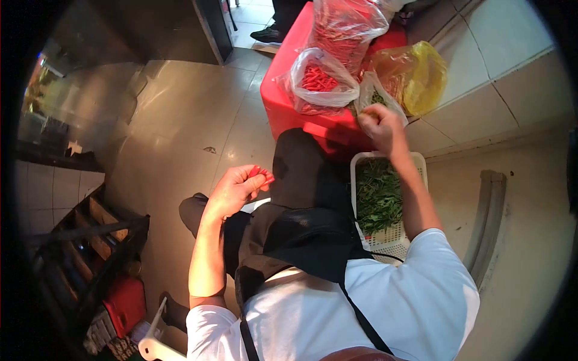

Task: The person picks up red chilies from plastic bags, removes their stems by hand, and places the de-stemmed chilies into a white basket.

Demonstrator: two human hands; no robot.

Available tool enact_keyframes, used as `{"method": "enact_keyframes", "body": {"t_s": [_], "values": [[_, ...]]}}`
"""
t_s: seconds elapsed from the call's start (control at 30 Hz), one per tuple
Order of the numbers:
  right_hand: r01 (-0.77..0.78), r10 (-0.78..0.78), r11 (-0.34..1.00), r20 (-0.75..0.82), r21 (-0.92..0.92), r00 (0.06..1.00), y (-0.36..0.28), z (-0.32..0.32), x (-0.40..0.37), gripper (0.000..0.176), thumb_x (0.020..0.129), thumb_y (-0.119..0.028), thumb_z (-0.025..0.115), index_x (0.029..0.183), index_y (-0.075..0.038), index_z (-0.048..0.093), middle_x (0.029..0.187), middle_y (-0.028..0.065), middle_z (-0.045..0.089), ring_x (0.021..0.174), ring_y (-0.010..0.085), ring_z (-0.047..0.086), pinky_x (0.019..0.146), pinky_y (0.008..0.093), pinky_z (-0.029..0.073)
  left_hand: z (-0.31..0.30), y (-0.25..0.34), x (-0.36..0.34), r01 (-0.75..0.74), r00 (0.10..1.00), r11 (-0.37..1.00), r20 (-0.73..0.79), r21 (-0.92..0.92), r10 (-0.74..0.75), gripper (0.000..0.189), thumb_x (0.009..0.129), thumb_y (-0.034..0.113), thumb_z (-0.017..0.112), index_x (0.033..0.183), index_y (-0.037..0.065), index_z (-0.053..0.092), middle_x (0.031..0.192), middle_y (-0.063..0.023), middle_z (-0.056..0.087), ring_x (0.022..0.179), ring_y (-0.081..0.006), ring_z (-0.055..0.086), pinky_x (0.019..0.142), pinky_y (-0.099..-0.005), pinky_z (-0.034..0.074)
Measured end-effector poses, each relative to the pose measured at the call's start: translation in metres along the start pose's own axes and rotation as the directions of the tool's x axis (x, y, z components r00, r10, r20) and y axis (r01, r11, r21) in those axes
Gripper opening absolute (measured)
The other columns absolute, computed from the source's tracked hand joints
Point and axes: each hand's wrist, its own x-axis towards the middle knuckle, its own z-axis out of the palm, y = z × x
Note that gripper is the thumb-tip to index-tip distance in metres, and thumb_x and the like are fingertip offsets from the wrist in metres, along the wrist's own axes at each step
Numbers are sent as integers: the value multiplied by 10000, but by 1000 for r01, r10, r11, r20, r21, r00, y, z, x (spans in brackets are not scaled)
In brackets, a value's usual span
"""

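Observation:
My left hand [236,189] is closed around a few red chili peppers [260,175], held above my lap. Over the small clear bag with green bits [380,98], my right hand [383,128] has its fingers curled together; what they hold, if anything, cannot be made out. Beside that bag, an open clear bag [325,96] is filled with red chilies [318,78]. A larger clear bag of red chilies [343,33] stands behind it. All of these bags rest on a red surface [280,81].
A yellow plastic bag [426,78] leans near the tiled wall [506,96]. Below my right arm, a white basket [391,249] holds green leaves [378,198]. Dark shelving [90,234] stands at left. Another person's shoe [268,35] shows at the top, by the doorway.

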Motion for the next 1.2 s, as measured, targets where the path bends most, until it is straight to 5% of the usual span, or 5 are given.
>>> {"method": "enact_keyframes", "body": {"t_s": [0.4, 0.53, 0.7, 1.0, 1.2], "values": [[95, -104, 947, -11, -307, 995, 95, -28, 62, 171, 800, -83, 678, 942, 10, 659, 880, 220, 662, 854, 382, 645, 747, 425, 495, 50, 89, 67, -314, 943, 906, -17, 284, 332, 198, 965, 168, 566, 1000, -9, 646, 742, 14, 554, 627, -53, 451, 563, -219, 377], [138, -157, 937, -33, -321, 987, 91, -30, 55, 129, 801, -82, 680, 850, 15, 612, 818, 220, 629, 809, 398, 619, 709, 455, 467, 66, 120, 137, -401, 664, 356, 0, 844, 747, 206, 911, 116, 556, 1018, -41, 636, 774, -207, 661, 742, -339, 652, 678, -426, 485], [179, -214, 933, -81, -311, 974, 100, -25, 49, 136, 796, -71, 682, 883, -2, 604, 820, 214, 620, 822, 402, 610, 715, 449, 473, 75, 124, 233, -105, 915, 88, 62, 991, 398, 263, 824, 6, 563, 1067, -59, 636, 1019, -304, 641, 973, -426, 637, 804, -486, 512], [32, -147, 957, -384, -289, 912, 104, -53, 21, 242, 789, -172, 735, 944, -15, 636, 822, 190, 634, 783, 388, 617, 738, 456, 486, 103, 138, 180, -477, 644, 331, 67, 814, 762, 399, 795, 181, 732, 1077, -59, 581, 1012, -251, 658, 941, -370, 657, 790, -426, 518], [-210, 277, 628, 37, 749, 960, 146, -31, 23, 196, 946, -181, 589, 1036, -9, 618, 955, 94, 691, 858, 239, 670, 761, 345, 512, 205, 47, 188, -39, 995, 999, -87, 18, 40, 454, 912, 279, 670, 1228, 13, 482, 964, -91, 614, 746, -167, 597, 571, -302, 506]]}}
